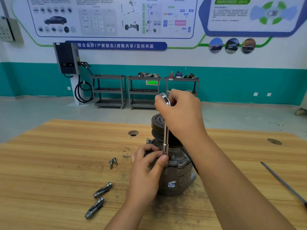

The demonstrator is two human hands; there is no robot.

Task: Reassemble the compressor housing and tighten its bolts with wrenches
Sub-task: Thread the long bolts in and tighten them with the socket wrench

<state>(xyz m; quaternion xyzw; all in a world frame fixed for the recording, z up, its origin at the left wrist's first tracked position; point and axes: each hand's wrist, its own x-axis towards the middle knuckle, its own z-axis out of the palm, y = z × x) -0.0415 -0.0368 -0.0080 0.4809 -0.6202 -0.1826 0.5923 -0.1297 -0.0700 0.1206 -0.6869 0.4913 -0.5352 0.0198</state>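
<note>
Compressor (176, 176) upright on the surface (58, 155); right hand (181, 112) clamps the wrench (166, 138) top, left hand (149, 161) pinches its lower end, hiding the bolt beneath. Loose bolts (101, 190) lie left.

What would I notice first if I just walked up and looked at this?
First, the two hands in the middle: the right hand holds the top of a shiny wrench standing upright, and the left hand steadies its lower end on the grey compressor. Loose bolts lie to its left on the wooden table.
</note>
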